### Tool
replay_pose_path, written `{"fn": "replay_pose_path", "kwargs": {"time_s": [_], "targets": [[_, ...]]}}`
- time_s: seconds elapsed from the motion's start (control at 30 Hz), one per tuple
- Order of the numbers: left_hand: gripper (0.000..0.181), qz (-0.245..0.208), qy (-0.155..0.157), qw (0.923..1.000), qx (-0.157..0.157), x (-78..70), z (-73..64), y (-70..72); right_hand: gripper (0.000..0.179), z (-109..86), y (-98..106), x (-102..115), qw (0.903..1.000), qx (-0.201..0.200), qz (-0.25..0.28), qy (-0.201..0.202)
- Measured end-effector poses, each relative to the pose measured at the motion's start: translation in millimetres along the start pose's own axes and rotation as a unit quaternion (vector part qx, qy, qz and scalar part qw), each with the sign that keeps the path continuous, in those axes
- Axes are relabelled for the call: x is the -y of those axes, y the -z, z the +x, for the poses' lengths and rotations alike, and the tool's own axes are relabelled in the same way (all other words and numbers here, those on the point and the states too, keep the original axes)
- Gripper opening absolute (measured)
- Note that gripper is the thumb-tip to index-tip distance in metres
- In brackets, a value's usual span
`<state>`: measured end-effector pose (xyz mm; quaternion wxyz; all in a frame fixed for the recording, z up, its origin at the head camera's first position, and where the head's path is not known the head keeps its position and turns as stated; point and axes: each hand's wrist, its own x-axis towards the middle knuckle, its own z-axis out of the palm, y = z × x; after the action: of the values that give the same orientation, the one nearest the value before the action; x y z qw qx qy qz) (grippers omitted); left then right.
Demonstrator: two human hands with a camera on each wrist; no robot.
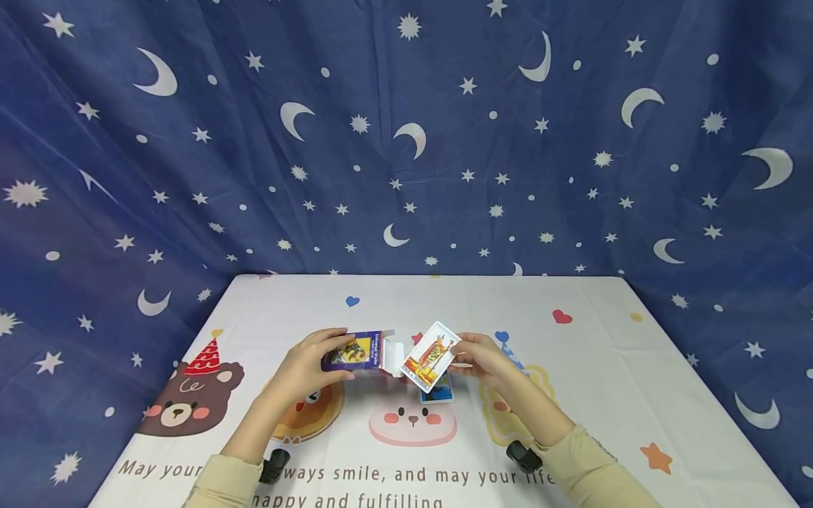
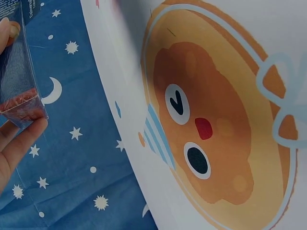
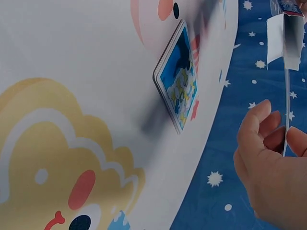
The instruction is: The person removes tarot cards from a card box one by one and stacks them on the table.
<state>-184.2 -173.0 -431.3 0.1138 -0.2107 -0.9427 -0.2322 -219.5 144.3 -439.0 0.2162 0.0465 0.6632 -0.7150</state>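
Note:
My left hand [image 1: 312,361] grips a purple card box [image 1: 358,351] with a yellow picture on its front, thumb and fingers at its long edges. The box's white end flaps [image 1: 393,358] stand open toward the right. Between the thumb and fingers of my right hand [image 1: 480,356] is a tarot card [image 1: 432,356], white-bordered with a figure on it, tilted in front of the flaps. In the right wrist view that card shows edge-on, close to the box opening. Below it a small stack of cards [image 3: 178,79], blue picture on top, lies on the table, partly hidden in the head view.
A white tablecloth [image 1: 508,303] printed with cartoon faces, hearts and lettering covers the table. Behind and at the sides hangs a dark blue curtain [image 1: 444,176] with moons and stars. Black straps show at both wrists.

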Motion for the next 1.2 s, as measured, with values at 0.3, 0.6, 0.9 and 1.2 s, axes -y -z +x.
{"fn": "replay_pose_path", "kwargs": {"time_s": [0.3, 0.6, 0.9, 1.2], "targets": [[0.061, -0.006, 0.002, 1.0, 0.0, 1.3, -0.4, -2.3, 0.049, 1.7, 0.5, -2.3, 0.9998, -0.021, 0.003, 0.005], [0.062, -0.002, -0.002, 1.0, -0.002, 0.9, -2.6, -3.0, 0.054, 3.8, 1.9, -6.3, 0.9997, -0.006, -0.005, 0.023], [0.062, -0.003, 0.003, 1.0, -0.003, -1.3, -3.0, -1.6, 0.045, 5.5, 3.0, -10.2, 0.9993, 0.001, -0.021, 0.032], [0.062, 0.001, -0.001, 1.0, -0.007, 1.4, -5.1, -3.9, 0.038, -1.5, 0.5, -10.9, 0.9959, -0.057, -0.064, 0.029]]}}
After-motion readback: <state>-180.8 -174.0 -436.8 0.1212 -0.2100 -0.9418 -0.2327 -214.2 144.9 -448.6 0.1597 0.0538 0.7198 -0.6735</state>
